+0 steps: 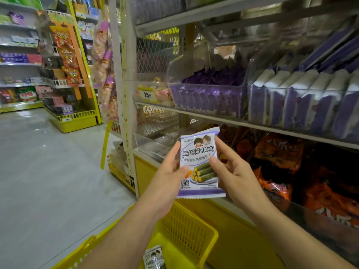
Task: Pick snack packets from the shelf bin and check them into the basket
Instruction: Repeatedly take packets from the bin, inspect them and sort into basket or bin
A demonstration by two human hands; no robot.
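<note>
Two hands hold packet reading "海苔卷".

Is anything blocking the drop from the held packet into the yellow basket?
Nothing visible. The white-and-purple snack packet, pinched by the left hand and right hand, is above the yellow plastic basket. The left forearm crosses its near side; a second packet lies inside.

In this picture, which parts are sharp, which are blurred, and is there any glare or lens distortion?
Head view, centre: the snack packet held by the left hand and the right hand is sharp, its print readable. Head view, upper right: the top shelf is smeared by blur. The clear bin of purple packets shows soft glare. The white shelf upright leans and bows slightly, likely a wide-angle effect.
</note>
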